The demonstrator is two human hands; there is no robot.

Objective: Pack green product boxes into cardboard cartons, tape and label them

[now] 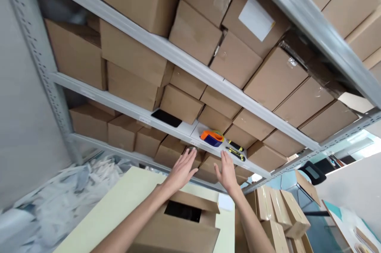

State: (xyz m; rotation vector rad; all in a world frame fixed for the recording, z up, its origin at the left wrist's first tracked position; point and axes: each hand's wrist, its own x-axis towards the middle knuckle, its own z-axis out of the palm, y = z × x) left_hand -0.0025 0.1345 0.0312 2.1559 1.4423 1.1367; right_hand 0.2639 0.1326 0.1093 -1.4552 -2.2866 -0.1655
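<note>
Both arms reach forward over a cardboard box (175, 231) whose top flaps stand partly open, showing a dark inside. My left hand (182, 169) is stretched out with nothing in it, in front of the lower shelf. My right hand (226, 171) is also empty, fingers extended and thumb apart, just below the shelf edge. Nearest to it on that shelf are an orange and blue tape dispenser (212, 138) and two yellow and black utility knives (235, 154). A flat black phone-like slab (166, 118) lies further left.
Metal shelving (190, 62) filled with cardboard boxes (196, 31) rises ahead. The open box stands on a pale table (131, 189). Crumpled white material (74, 197) heaps at left; more boxes (276, 209) are stacked at right, near an office chair (312, 172).
</note>
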